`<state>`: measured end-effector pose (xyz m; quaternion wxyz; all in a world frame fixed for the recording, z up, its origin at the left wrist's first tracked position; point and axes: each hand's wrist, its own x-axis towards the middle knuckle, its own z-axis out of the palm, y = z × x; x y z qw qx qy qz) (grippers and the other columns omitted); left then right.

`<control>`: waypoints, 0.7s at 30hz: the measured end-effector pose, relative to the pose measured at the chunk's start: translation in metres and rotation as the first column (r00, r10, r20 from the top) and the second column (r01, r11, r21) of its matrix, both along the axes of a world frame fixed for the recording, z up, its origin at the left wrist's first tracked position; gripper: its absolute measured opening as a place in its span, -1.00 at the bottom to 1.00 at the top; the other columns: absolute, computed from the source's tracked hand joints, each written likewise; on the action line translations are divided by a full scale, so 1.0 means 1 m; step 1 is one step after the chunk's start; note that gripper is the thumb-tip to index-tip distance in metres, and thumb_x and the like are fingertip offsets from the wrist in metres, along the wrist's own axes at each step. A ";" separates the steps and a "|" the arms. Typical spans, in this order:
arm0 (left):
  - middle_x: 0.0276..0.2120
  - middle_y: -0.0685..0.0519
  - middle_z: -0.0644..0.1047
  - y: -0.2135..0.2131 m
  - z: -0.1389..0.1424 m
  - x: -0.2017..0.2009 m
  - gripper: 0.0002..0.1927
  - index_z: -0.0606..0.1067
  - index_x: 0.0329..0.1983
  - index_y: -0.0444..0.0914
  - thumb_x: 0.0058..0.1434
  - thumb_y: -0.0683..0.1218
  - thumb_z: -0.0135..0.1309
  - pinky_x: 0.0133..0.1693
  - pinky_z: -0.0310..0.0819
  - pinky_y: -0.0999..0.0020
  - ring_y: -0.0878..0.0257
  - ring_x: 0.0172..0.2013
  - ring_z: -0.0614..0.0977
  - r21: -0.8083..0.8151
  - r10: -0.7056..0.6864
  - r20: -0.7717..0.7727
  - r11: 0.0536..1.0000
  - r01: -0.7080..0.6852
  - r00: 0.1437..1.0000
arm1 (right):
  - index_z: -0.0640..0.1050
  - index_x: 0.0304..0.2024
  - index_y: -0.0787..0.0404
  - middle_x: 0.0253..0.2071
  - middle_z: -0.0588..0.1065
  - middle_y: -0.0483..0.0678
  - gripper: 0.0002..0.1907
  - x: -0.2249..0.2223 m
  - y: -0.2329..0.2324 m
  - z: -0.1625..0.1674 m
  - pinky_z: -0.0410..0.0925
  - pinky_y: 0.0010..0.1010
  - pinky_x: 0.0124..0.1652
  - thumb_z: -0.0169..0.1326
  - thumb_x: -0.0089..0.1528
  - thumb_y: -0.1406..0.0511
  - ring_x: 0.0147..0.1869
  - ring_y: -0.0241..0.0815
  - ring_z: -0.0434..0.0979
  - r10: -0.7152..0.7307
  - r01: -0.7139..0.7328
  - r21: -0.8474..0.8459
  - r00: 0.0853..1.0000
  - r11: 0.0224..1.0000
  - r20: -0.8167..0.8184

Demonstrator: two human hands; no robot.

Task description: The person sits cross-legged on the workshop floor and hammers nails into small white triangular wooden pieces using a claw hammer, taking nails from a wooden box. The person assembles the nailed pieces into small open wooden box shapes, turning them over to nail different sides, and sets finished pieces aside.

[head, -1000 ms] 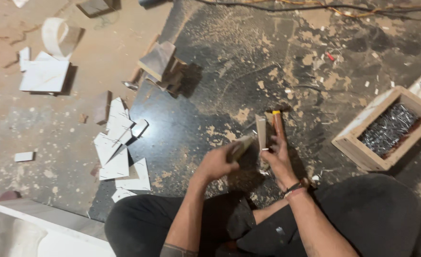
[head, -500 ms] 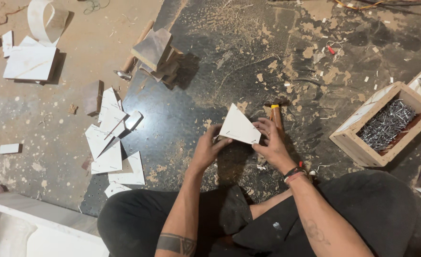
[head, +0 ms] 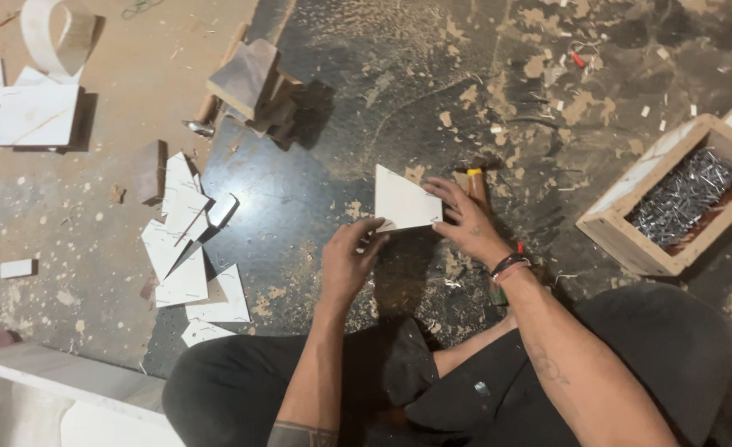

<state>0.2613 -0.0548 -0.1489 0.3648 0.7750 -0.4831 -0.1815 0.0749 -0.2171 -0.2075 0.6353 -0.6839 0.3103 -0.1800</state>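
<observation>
A white triangular board piece [head: 401, 201] is held up between both hands over the dark dusty floor. My left hand [head: 348, 261] pinches its lower left corner. My right hand [head: 466, 222] grips its right edge; a band sits on that wrist. Just behind the right hand lies a hammer [head: 475, 180] with a wooden handle and a yellow mark near its head.
A wooden box of nails [head: 672, 199] stands at the right. A heap of white triangular offcuts [head: 185, 248] lies left of my knee. Wooden blocks [head: 254, 87] sit further back. White boards [head: 35, 112] and a curled strip [head: 55, 33] lie far left.
A second ago my hands held a narrow piece on edge by the hammer. They now hold the white triangle with its flat face toward me, slightly higher and left.
</observation>
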 end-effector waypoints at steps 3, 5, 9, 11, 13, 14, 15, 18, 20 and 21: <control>-0.23 -0.01 0.67 -0.001 -0.003 0.001 -0.72 0.66 -0.04 -0.13 0.18 -0.03 0.28 -0.25 0.61 0.30 0.20 -0.30 0.72 -0.034 0.010 0.041 0.999 -0.009 0.999 | 0.19 0.39 0.07 0.42 0.26 0.04 -0.14 -0.001 -0.002 -0.023 0.30 -0.15 0.31 0.16 0.08 0.54 0.49 -0.07 0.25 -0.149 0.145 0.088 0.988 0.985 0.037; -0.26 0.00 0.68 -0.002 -0.004 0.001 -0.73 0.66 -0.05 -0.13 0.18 -0.03 0.29 -0.25 0.60 0.30 0.20 -0.31 0.72 -0.024 0.015 0.048 1.000 -0.013 0.999 | 0.35 0.25 0.20 0.26 0.42 0.11 -0.34 -0.002 0.000 -0.038 0.46 -0.26 0.14 0.22 0.12 0.50 0.29 -0.09 0.47 -0.220 0.226 0.201 0.974 0.953 -0.052; -0.26 -0.01 0.68 -0.003 -0.007 0.003 -0.75 0.66 -0.06 -0.13 0.19 -0.04 0.28 -0.26 0.59 0.30 0.20 -0.31 0.71 -0.002 -0.007 0.055 1.000 0.007 0.998 | 0.48 0.04 0.34 -0.07 0.60 0.06 -0.59 -0.006 0.010 -0.057 0.53 -0.45 -0.18 0.27 0.15 0.46 -0.12 -0.24 0.64 -0.357 0.348 0.325 0.934 0.880 -0.033; -0.24 -0.02 0.68 -0.003 -0.010 0.005 -0.75 0.66 -0.05 -0.14 0.20 -0.05 0.27 -0.24 0.60 0.30 0.20 -0.28 0.71 -0.057 -0.025 0.061 0.998 0.029 0.998 | 0.53 -0.01 0.34 -0.16 0.63 0.00 -0.65 -0.010 0.016 -0.061 0.51 -0.49 -0.22 0.27 0.16 0.44 -0.17 -0.29 0.63 -0.360 0.357 0.307 0.932 0.882 -0.050; -0.21 -0.02 0.68 -0.003 -0.015 0.006 -0.75 0.66 -0.05 -0.15 0.21 -0.06 0.28 -0.22 0.60 0.30 0.21 -0.25 0.72 -0.062 -0.018 0.045 0.998 0.020 0.999 | 0.56 -0.06 0.35 -0.22 0.63 -0.03 -0.70 -0.012 0.021 -0.062 0.50 -0.51 -0.24 0.28 0.17 0.42 -0.21 -0.31 0.62 -0.378 0.380 0.271 0.924 0.884 -0.061; -0.20 -0.03 0.68 -0.002 -0.017 0.006 -0.75 0.66 -0.05 -0.15 0.21 -0.07 0.28 -0.21 0.60 0.30 0.21 -0.24 0.72 -0.062 -0.014 0.036 0.998 0.016 0.999 | 0.57 -0.09 0.34 -0.23 0.63 -0.03 -0.72 -0.012 0.024 -0.063 0.49 -0.51 -0.24 0.29 0.16 0.41 -0.22 -0.30 0.62 -0.394 0.398 0.247 0.917 0.884 -0.066; -0.20 -0.01 0.69 -0.002 -0.020 0.006 -0.75 0.66 -0.05 -0.14 0.20 -0.06 0.28 -0.21 0.61 0.31 0.22 -0.23 0.72 -0.048 -0.004 0.013 0.999 0.004 1.000 | 0.58 -0.12 0.34 -0.25 0.62 -0.02 -0.74 -0.012 0.027 -0.063 0.49 -0.51 -0.25 0.30 0.16 0.40 -0.23 -0.30 0.62 -0.413 0.417 0.221 0.908 0.881 -0.069; -0.18 0.01 0.69 -0.004 -0.026 0.005 -0.76 0.66 -0.06 -0.13 0.20 -0.06 0.29 -0.19 0.64 0.34 0.23 -0.22 0.72 -0.031 0.014 -0.023 0.999 -0.015 1.000 | 0.60 -0.16 0.36 -0.27 0.63 -0.01 -0.80 -0.011 0.036 -0.065 0.49 -0.53 -0.24 0.30 0.20 0.40 -0.24 -0.31 0.61 -0.454 0.454 0.196 0.890 0.869 -0.048; -0.15 0.01 0.69 -0.004 -0.027 0.005 -0.77 0.65 -0.07 -0.15 0.21 -0.07 0.30 -0.15 0.63 0.34 0.22 -0.19 0.72 -0.049 -0.003 -0.004 0.999 0.003 1.000 | 0.60 -0.17 0.35 -0.27 0.63 -0.04 -0.81 -0.008 0.043 -0.067 0.51 -0.54 -0.24 0.29 0.18 0.42 -0.24 -0.33 0.62 -0.495 0.484 0.221 0.869 0.846 -0.007; -0.16 0.00 0.68 -0.002 -0.026 0.004 -0.76 0.65 -0.07 -0.16 0.20 -0.07 0.30 -0.15 0.63 0.34 0.22 -0.19 0.73 -0.068 0.000 -0.011 0.998 -0.001 1.000 | 0.60 -0.17 0.35 -0.27 0.63 -0.05 -0.81 -0.007 0.046 -0.067 0.52 -0.55 -0.24 0.28 0.18 0.43 -0.23 -0.34 0.63 -0.519 0.501 0.233 0.855 0.833 0.016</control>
